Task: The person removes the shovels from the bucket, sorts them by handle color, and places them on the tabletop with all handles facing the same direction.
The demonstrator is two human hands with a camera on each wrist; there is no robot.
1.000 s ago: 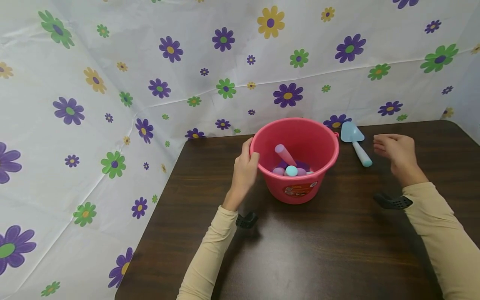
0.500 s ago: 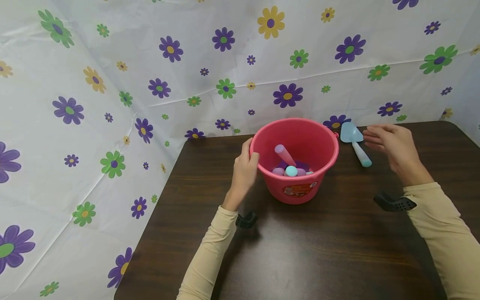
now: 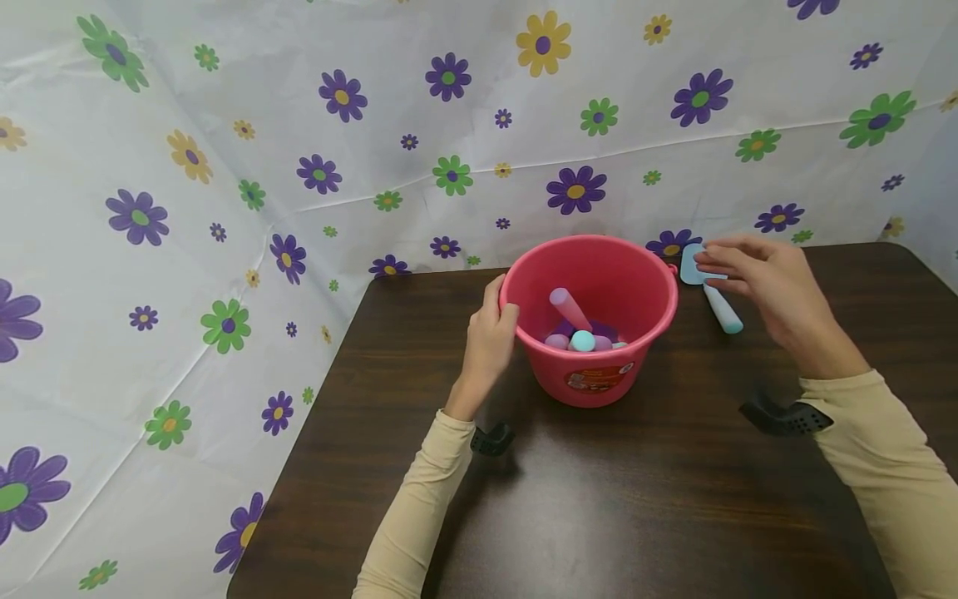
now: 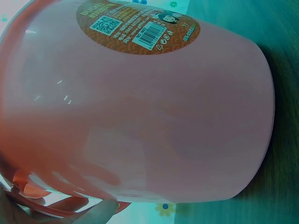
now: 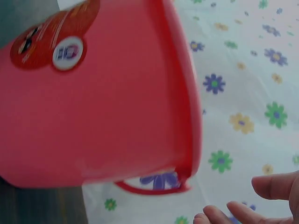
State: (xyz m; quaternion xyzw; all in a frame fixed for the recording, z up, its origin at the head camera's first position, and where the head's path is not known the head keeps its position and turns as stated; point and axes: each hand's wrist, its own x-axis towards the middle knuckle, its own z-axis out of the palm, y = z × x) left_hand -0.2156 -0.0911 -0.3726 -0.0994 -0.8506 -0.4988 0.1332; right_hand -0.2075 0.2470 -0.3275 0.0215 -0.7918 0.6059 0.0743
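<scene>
A pink bucket stands upright on the dark table. At its left side my left hand grips the rim; in the left wrist view a fingertip shows by the bucket handle. Inside lie several lilac, purple and turquoise pieces, among them a lilac rod-like handle leaning up. Right of the bucket lies a light blue toy trowel. My right hand is over the trowel's blade, partly covering it, with extended fingers and nothing held. Contact with the trowel cannot be told.
The dark wooden table stretches in front of the bucket and to both sides. Behind and to the left hangs a white flowered cloth, close to the table's back edge. A red bucket handle shows in the right wrist view.
My right hand has moved left from the right of the trowel to over its blade, its fingers extending more. The left hand and the bucket have stayed in place.
</scene>
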